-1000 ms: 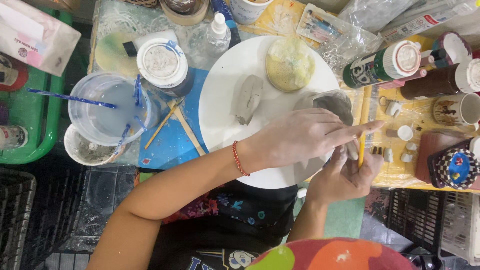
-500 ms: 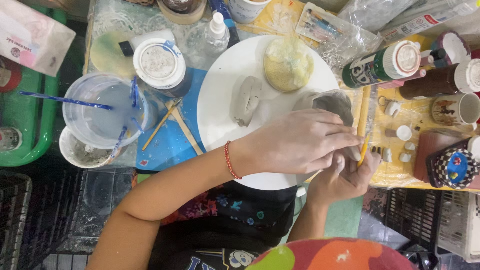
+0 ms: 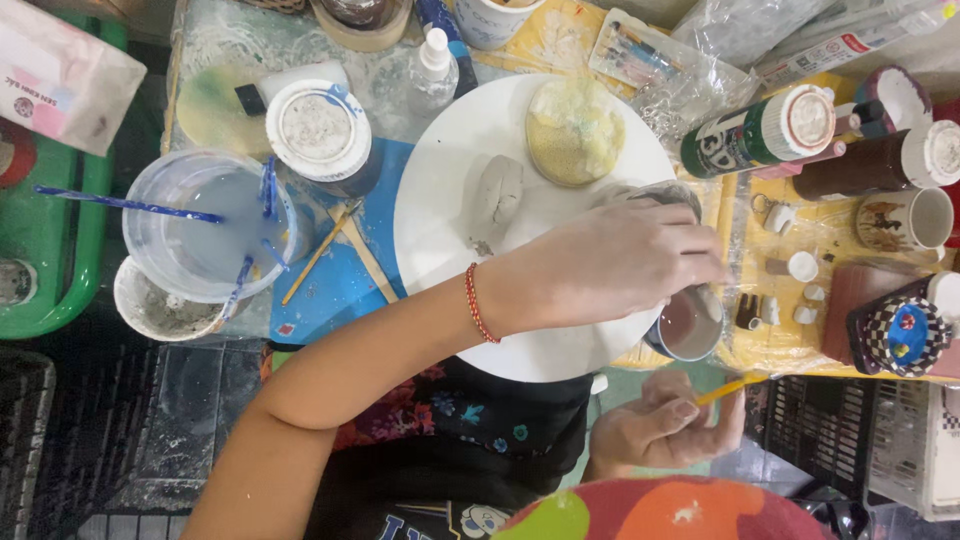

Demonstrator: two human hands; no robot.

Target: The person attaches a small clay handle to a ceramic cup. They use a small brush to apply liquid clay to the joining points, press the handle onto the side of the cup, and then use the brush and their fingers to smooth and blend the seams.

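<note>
The left hand (image 3: pixel 620 265) reaches across the white round plate (image 3: pixel 440 230) with its fingers curled down over a small grey cup (image 3: pixel 690 325) that sits at the plate's right near edge; the fingertips touch the cup's rim, but whether they actually clamp it cannot be told, since the hand covers that side. The cup's open mouth shows a pinkish-grey inside. Just far of the knuckles a grey clay rim (image 3: pixel 650 193) peeks out from under the hand.

The right hand (image 3: pixel 665 425) hangs nearer the body, below the table edge, fingers pinched around a thin yellow stick (image 3: pixel 733 388) that points up and right towards the cup.

A red bead bracelet (image 3: pixel 475 303) circles the left wrist. On the plate, left of the hand, lies a grey clay lump (image 3: pixel 497 190), and at the far side rests a round yellow sponge (image 3: pixel 574 130).

Left of the plate, a blue mat (image 3: pixel 345 280) carries two wooden sticks (image 3: pixel 340 250). Further left stands a clear tub of cloudy water (image 3: pixel 205 225) with blue brushes in it, and far of it a white-lidded jar (image 3: pixel 318 128). To the right of the plate lies a green bottle with a white cap (image 3: pixel 765 130) on its side, with a brown bottle (image 3: pixel 870 165) beside it and a small mug (image 3: pixel 905 218) near that.
</note>
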